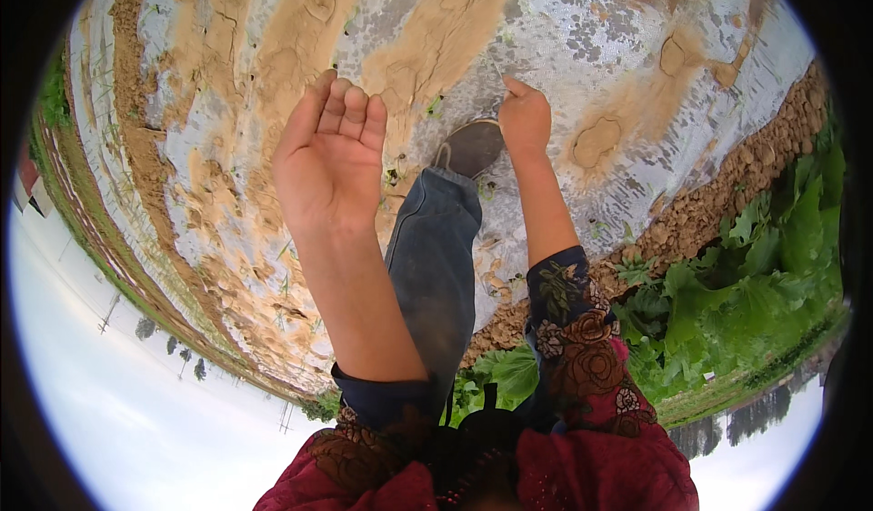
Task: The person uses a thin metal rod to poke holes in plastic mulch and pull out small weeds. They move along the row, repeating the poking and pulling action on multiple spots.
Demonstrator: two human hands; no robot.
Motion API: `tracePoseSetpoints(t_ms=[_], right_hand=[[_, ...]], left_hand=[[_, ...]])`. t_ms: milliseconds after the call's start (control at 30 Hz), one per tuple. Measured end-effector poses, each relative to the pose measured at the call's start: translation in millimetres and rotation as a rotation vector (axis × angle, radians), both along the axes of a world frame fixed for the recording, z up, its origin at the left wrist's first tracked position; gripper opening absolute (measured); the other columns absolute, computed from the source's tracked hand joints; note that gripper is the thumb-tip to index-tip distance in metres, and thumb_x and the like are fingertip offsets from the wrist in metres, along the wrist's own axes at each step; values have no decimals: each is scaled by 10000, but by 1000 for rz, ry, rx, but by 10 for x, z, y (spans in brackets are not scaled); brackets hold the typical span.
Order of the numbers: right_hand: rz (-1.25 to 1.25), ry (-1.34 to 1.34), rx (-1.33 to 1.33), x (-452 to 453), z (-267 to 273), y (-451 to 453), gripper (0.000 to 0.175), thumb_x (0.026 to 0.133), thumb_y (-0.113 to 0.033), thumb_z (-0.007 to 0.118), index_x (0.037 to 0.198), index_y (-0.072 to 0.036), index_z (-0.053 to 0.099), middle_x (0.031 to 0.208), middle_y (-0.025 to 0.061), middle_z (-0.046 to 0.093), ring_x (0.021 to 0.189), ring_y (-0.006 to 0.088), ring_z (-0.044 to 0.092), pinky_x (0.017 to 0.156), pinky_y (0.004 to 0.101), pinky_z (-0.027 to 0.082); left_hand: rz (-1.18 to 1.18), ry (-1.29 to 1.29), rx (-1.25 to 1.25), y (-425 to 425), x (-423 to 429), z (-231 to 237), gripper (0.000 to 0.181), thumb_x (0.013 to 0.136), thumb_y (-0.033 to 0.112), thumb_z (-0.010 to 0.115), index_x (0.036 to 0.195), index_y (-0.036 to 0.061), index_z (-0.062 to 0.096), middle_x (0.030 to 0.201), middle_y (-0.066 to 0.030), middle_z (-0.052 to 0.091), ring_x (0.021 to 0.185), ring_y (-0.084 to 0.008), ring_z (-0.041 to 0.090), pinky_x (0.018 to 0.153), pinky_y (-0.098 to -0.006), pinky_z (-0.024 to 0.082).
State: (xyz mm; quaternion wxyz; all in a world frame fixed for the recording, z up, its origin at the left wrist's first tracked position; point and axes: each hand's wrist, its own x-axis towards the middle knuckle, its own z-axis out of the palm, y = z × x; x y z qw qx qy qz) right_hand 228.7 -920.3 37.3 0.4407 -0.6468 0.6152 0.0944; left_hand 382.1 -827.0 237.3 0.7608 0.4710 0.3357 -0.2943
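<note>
My left hand [333, 146] is raised over the ground with its palm turned up and its fingers curled. The palm is bare; whether the thumb and forefinger tips pinch something small cannot be made out. Further right, my right hand [524, 119] is closed, its fingertips on a thin pale strand [496, 65], perhaps a plant stem. Beneath both hands lies pale plastic mulch film [545, 54], partly covered with tan dried mud [436, 40]. A small green seedling [434, 106] shows between the hands, and another seedling [391, 177] grows lower down.
My dark shoe [475, 148] rests on the film beside my right hand. A ridge of bare soil [709, 218] borders the bed on the right, with large leafy green plants [757, 286] beyond it. More film-covered rows [102, 115] curve along the left.
</note>
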Motion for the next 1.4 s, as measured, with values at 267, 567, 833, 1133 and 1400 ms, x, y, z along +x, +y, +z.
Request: tracePoseSetpoints(t_ms=[267,567,833,1133,1400], right_hand=[[361,7,-138,133,200,0,303,860,-125,532,1074,-113,746,964,182,705,929,375,669,802,451,531],[663,151,-58,216,279,-431,256,840,-137,544,1002,-122,742,994,159,709,924,345,676,792,436,532],[584,147,-145,89,423,-524,238,844,-124,531,961,-121,737,980,142,714,916,341,680,788,427,533],[803,234,-112,121,207,-484,232,856,-152,546,962,-86,741,948,171,706,897,365,671,781,455,525],[50,-286,268,-254,-229,-471,343,858,-38,599,1173,-94,722,772,60,701,675,157,628,649,297,510]], left_hand=[[7,29,-12,60,125,-40,218,963,120,579,1105,-44,601,943,-87,661,854,-202,645,849,-390,550],[10,44,-26,-11,128,-21,229,966,118,573,1122,-48,589,934,-95,657,852,-206,646,854,-391,551],[16,48,-31,-13,104,27,226,972,115,561,1125,-50,582,917,-103,650,854,-212,646,856,-390,556],[-4,24,-35,-9,14,82,229,973,116,559,1127,-52,575,918,-103,648,850,-213,645,850,-390,557],[-37,42,-63,-58,-51,101,241,977,125,557,1144,-47,564,924,-89,647,854,-205,637,850,-388,550]])
